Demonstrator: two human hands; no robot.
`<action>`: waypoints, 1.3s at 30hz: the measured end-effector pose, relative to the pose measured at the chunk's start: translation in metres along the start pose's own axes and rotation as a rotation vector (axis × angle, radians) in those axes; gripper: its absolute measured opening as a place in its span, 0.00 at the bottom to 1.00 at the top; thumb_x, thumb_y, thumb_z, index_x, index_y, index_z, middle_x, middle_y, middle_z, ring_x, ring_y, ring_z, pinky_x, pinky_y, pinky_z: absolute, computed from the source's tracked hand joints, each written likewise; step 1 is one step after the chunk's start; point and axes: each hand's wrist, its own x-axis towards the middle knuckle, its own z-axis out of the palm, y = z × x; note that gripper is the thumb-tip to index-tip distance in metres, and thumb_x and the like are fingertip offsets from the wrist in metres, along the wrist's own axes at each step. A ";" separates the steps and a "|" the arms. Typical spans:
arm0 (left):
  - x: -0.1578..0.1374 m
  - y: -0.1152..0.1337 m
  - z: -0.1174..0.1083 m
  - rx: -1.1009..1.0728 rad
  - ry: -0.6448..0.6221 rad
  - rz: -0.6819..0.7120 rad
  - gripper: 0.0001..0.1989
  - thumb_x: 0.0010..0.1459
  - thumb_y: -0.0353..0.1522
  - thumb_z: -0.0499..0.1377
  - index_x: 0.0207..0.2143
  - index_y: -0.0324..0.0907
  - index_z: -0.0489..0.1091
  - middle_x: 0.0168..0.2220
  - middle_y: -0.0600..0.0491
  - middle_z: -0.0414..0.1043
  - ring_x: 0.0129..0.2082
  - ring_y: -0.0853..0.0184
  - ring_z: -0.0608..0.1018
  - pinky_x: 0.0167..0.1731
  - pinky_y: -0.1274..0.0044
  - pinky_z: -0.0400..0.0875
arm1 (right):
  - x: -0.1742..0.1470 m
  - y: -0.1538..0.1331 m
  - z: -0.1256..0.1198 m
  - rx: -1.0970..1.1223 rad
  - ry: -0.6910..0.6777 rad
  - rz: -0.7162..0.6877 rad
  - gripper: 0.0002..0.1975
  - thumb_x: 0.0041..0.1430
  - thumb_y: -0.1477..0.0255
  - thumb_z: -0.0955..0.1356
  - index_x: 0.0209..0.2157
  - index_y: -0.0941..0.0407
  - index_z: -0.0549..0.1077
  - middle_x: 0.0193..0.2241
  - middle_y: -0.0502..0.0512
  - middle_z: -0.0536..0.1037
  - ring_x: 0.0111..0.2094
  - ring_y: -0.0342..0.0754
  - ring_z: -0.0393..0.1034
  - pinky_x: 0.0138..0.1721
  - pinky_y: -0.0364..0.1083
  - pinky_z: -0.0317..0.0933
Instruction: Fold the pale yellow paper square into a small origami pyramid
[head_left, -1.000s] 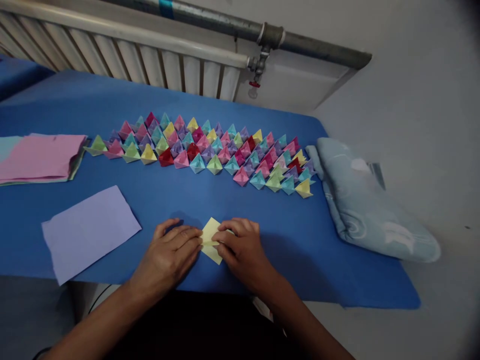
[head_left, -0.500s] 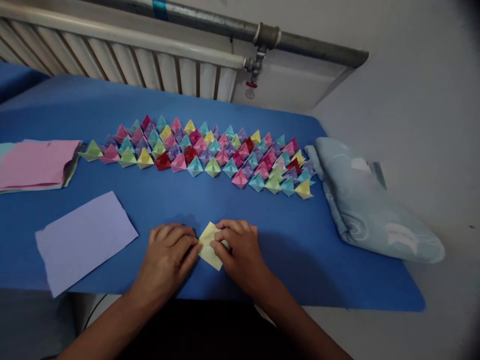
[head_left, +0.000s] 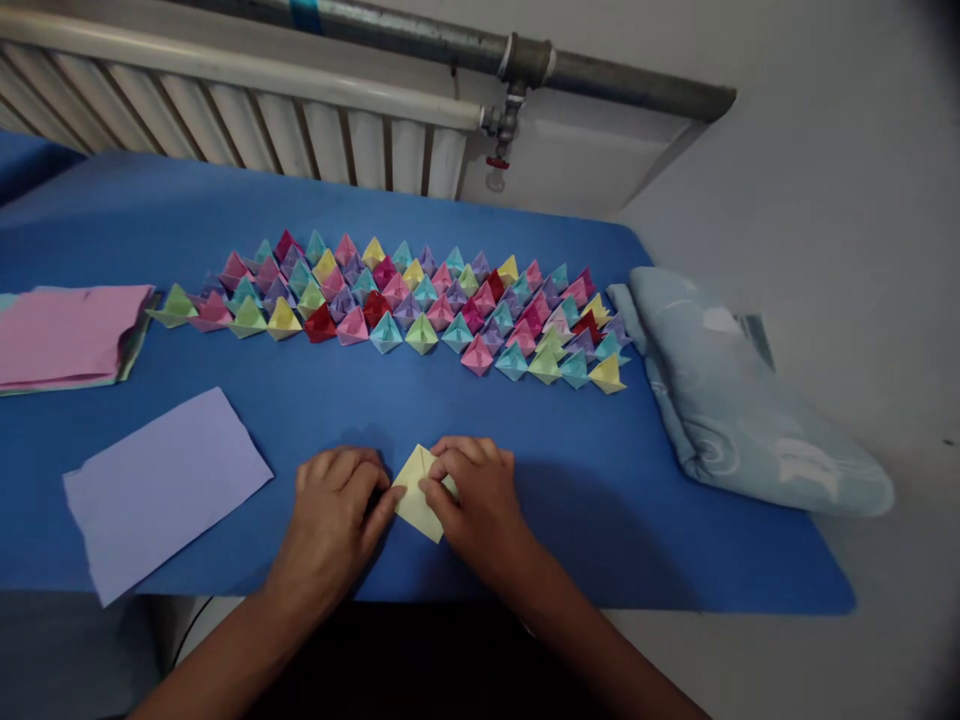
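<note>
A small pale yellow square of folded paper (head_left: 417, 506) lies on the blue tabletop (head_left: 322, 400), turned with one corner pointing away from me. My left hand (head_left: 335, 508) pinches its left corner between thumb and curled fingers. On the other side, my right hand (head_left: 480, 500) is closed over the right part of the paper, its thumb and fingertips pressed near the middle and hiding that edge. Beyond both hands stand rows of small folded paper boats (head_left: 422, 335) in pink, blue, green, yellow, red and purple.
A lavender paper sheet (head_left: 169, 490) lies to the left of my hands. Farther left is a stack of coloured paper (head_left: 71, 335), pink on top. A folded grey-blue cloth (head_left: 739, 400) sits at the right end. Behind the table are a white radiator (head_left: 322, 140) and a metal pipe (head_left: 420, 40).
The camera view has shifted slightly. My left thumb has slid a little along the yellow paper's left corner, while my right hand keeps nearly the same hold.
</note>
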 end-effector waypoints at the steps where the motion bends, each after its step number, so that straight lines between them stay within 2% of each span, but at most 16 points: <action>1: 0.000 0.000 0.000 0.013 0.012 0.021 0.08 0.64 0.36 0.55 0.34 0.42 0.70 0.37 0.49 0.73 0.40 0.58 0.72 0.39 0.66 0.62 | 0.000 0.000 0.000 -0.006 -0.004 0.000 0.05 0.56 0.76 0.69 0.28 0.55 0.70 0.41 0.51 0.78 0.43 0.51 0.67 0.42 0.49 0.49; 3: 0.000 -0.002 0.000 0.045 0.032 0.098 0.07 0.65 0.33 0.54 0.38 0.43 0.71 0.40 0.49 0.74 0.41 0.59 0.72 0.40 0.66 0.62 | 0.001 -0.001 -0.001 -0.025 -0.017 0.002 0.05 0.56 0.76 0.69 0.28 0.55 0.70 0.40 0.51 0.78 0.41 0.50 0.67 0.41 0.49 0.48; 6: 0.000 -0.006 -0.003 0.071 0.047 0.261 0.12 0.66 0.26 0.50 0.44 0.44 0.71 0.43 0.48 0.75 0.44 0.58 0.72 0.43 0.64 0.61 | 0.003 -0.002 -0.002 -0.062 -0.040 0.007 0.05 0.56 0.75 0.69 0.27 0.55 0.69 0.39 0.51 0.78 0.39 0.50 0.66 0.39 0.49 0.47; 9: 0.000 -0.010 -0.004 0.043 0.030 0.374 0.14 0.67 0.25 0.48 0.47 0.42 0.71 0.45 0.48 0.76 0.46 0.59 0.72 0.47 0.64 0.61 | 0.004 -0.003 -0.002 -0.093 -0.050 0.012 0.05 0.57 0.76 0.68 0.28 0.55 0.68 0.37 0.51 0.77 0.38 0.50 0.65 0.38 0.48 0.46; 14: -0.001 -0.013 -0.002 -0.007 0.023 0.431 0.15 0.67 0.24 0.47 0.49 0.38 0.70 0.45 0.48 0.77 0.46 0.61 0.74 0.52 0.63 0.58 | 0.005 -0.005 -0.002 -0.125 -0.046 0.016 0.05 0.57 0.75 0.68 0.28 0.55 0.68 0.35 0.50 0.76 0.37 0.49 0.64 0.37 0.48 0.46; 20: 0.008 -0.008 -0.010 0.013 -0.004 0.458 0.14 0.66 0.25 0.48 0.46 0.39 0.71 0.42 0.51 0.78 0.43 0.62 0.74 0.51 0.64 0.57 | 0.018 -0.003 0.003 -0.230 -0.006 0.037 0.08 0.57 0.71 0.70 0.26 0.55 0.69 0.32 0.52 0.75 0.36 0.51 0.64 0.37 0.49 0.47; 22: 0.016 -0.005 -0.015 -0.004 -0.072 0.443 0.12 0.64 0.25 0.50 0.42 0.40 0.72 0.40 0.52 0.78 0.42 0.62 0.74 0.50 0.64 0.57 | 0.023 -0.001 0.005 -0.224 0.028 0.031 0.08 0.57 0.70 0.70 0.26 0.55 0.69 0.32 0.53 0.74 0.37 0.51 0.64 0.37 0.49 0.49; 25: 0.033 -0.003 -0.021 -0.041 -0.251 0.410 0.07 0.61 0.27 0.55 0.36 0.41 0.73 0.38 0.53 0.77 0.42 0.61 0.74 0.47 0.64 0.59 | 0.026 0.004 0.002 -0.129 0.085 0.057 0.07 0.56 0.70 0.70 0.27 0.54 0.69 0.32 0.53 0.74 0.36 0.51 0.65 0.38 0.49 0.52; 29: 0.063 -0.003 -0.021 -0.049 -0.455 0.371 0.06 0.59 0.27 0.56 0.30 0.41 0.72 0.46 0.50 0.74 0.46 0.59 0.73 0.42 0.68 0.61 | 0.015 0.012 -0.008 0.159 0.244 0.077 0.03 0.56 0.72 0.67 0.29 0.53 0.69 0.35 0.54 0.74 0.42 0.52 0.68 0.44 0.51 0.58; 31: 0.077 -0.001 -0.021 -0.035 -0.577 0.318 0.04 0.57 0.27 0.57 0.33 0.41 0.71 0.45 0.49 0.74 0.43 0.60 0.74 0.42 0.68 0.62 | 0.007 0.017 -0.014 0.237 0.297 0.091 0.01 0.56 0.72 0.66 0.31 0.53 0.69 0.38 0.55 0.74 0.45 0.52 0.68 0.45 0.51 0.60; 32: 0.083 0.001 -0.021 -0.031 -0.625 0.282 0.07 0.55 0.26 0.58 0.36 0.42 0.72 0.44 0.50 0.74 0.43 0.60 0.74 0.42 0.68 0.62 | 0.003 0.019 -0.016 0.253 0.307 0.101 0.01 0.56 0.72 0.66 0.31 0.53 0.70 0.39 0.56 0.74 0.46 0.53 0.68 0.45 0.52 0.61; 34: 0.092 0.004 -0.020 -0.031 -0.675 0.193 0.17 0.49 0.26 0.60 0.43 0.44 0.71 0.42 0.51 0.74 0.43 0.58 0.74 0.43 0.67 0.62 | -0.003 0.023 -0.019 0.264 0.315 0.110 0.01 0.56 0.72 0.66 0.32 0.53 0.70 0.40 0.57 0.74 0.46 0.53 0.69 0.46 0.52 0.62; 36: 0.098 0.006 -0.018 -0.033 -0.682 0.107 0.22 0.44 0.26 0.62 0.44 0.46 0.71 0.37 0.53 0.75 0.40 0.59 0.74 0.42 0.68 0.62 | -0.006 0.025 -0.020 0.274 0.324 0.108 0.02 0.56 0.72 0.65 0.32 0.53 0.70 0.41 0.57 0.74 0.47 0.53 0.69 0.46 0.53 0.62; 39: 0.099 0.004 -0.015 -0.043 -0.695 0.008 0.14 0.40 0.28 0.62 0.34 0.44 0.72 0.24 0.57 0.70 0.27 0.64 0.71 0.31 0.73 0.61 | -0.007 0.026 -0.020 0.294 0.335 0.110 0.02 0.57 0.73 0.65 0.32 0.54 0.70 0.42 0.59 0.74 0.47 0.53 0.68 0.47 0.53 0.62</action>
